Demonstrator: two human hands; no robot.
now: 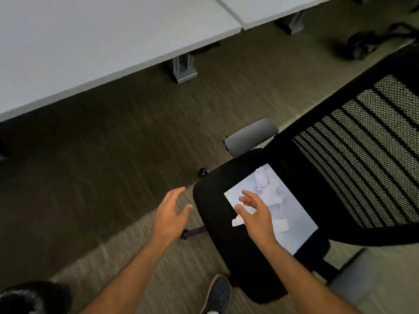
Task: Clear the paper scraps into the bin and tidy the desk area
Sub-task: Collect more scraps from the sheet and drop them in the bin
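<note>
A white sheet (294,225) lies on the black seat of an office chair (217,225), with several small white paper scraps (268,189) scattered on it. One more scrap (237,221) sits at the sheet's near-left edge. My right hand (255,215) hovers over the sheet's left part, fingers spread, holding nothing. My left hand (171,213) is open above the carpet, just left of the seat. The picture is blurred, so I cannot tell if the right hand touches the sheet.
The chair's mesh backrest (362,150) rises at the right, and its grey armrest (251,135) is behind the seat. A white desk (90,41) spans the upper left over brown carpet. My shoe (217,293) is near the seat's front. A dark object (34,298) sits bottom left.
</note>
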